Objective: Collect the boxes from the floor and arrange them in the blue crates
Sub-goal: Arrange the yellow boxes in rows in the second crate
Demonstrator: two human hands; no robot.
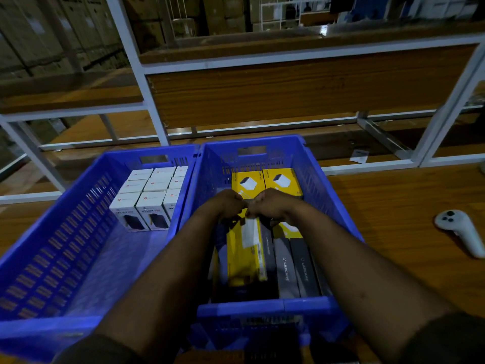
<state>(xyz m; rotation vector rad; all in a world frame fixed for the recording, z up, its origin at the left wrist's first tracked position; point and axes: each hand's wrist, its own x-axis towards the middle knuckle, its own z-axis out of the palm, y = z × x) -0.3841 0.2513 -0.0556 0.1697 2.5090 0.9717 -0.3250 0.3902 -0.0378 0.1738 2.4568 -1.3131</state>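
Two blue crates stand side by side on a wooden table. The left crate (65,232) holds several white boxes (149,195) packed at its far right corner. The right crate (328,195) holds two yellow boxes (265,181) at the back and grey boxes (294,266) standing on edge at the front. A long yellow box (244,256) stands on edge among them. My left hand (228,204) and my right hand (271,204) meet over its far end, fingers curled down around it.
A white handheld controller (460,229) lies on the table right of the crates. White metal shelving with wooden boards (288,88) rises behind the crates. A small paper slip (359,156) lies on a low shelf. Stacked cartons stand in the dark background.
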